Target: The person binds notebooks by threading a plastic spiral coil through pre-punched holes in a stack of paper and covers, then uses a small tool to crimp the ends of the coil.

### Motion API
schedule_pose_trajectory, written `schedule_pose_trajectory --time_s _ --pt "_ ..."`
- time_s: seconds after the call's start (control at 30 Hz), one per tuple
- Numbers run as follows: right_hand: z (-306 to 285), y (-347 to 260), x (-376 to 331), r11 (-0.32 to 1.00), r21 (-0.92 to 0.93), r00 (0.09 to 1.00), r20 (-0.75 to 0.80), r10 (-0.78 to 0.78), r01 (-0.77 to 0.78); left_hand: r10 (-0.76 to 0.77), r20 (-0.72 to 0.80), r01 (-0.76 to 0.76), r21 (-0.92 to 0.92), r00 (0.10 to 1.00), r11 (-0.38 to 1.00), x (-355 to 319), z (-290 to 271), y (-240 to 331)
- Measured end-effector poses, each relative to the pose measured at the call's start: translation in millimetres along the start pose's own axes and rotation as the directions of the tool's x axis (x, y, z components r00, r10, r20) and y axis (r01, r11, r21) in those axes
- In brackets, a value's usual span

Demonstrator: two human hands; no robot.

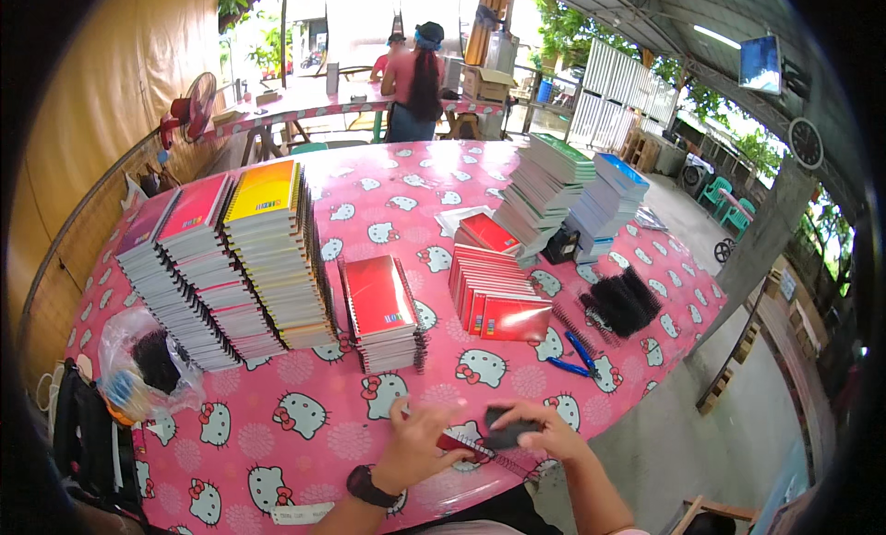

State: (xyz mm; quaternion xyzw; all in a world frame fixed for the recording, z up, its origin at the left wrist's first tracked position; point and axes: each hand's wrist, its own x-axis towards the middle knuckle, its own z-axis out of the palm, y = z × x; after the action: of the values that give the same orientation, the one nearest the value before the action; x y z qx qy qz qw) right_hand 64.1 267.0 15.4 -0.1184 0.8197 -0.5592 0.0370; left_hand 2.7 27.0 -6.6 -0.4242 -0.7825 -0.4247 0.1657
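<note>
Near the front edge of the table, my left hand (415, 447), with a dark watch on its wrist, grips a red notebook (459, 445) seen almost edge-on. A dark spiral coil (506, 463) runs along the notebook's edge and sticks out toward my right side. My right hand (551, 432) is closed around a dark grey, rounded flat object (506, 428) just above the coil; its exact kind is unclear. Blue-handled pliers (576, 355) lie beyond my right hand. Farther off, a row of red notebooks (503, 295) overlaps, and a pile of coil-bound red notebooks (380, 300) stands to their left.
Tall stacks of yellow (263, 192), red (194, 208) and purple notebooks (148, 223) rise at left. Green-topped (561, 157) and blue-topped stacks (620, 171) stand at far right. Black coils (623, 302) lie at right, a plastic bag (138, 364) at left. Two people (415, 83) are beyond.
</note>
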Motion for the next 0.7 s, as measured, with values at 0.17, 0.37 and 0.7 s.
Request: schedule_pose_trajectory --time_s 0.17,0.37,0.7 --pt "14 -9 3 0.959 0.272 0.997 0.042 0.065 -0.074 -0.316 -0.118 0.234 -0.447 0.941 0.863 -17 8 -27" --pt "22 9 8 0.994 0.066 0.993 -0.076 0.089 -0.084 -0.489 0.27 0.544 -0.595 0.829 0.592 -24 8 -37" --pt "20 -10 23 0.885 0.465 1.0 0.001 -0.002 0.002 -0.41 0.236 0.45 -0.685 0.881 0.574 -19 11 -36"
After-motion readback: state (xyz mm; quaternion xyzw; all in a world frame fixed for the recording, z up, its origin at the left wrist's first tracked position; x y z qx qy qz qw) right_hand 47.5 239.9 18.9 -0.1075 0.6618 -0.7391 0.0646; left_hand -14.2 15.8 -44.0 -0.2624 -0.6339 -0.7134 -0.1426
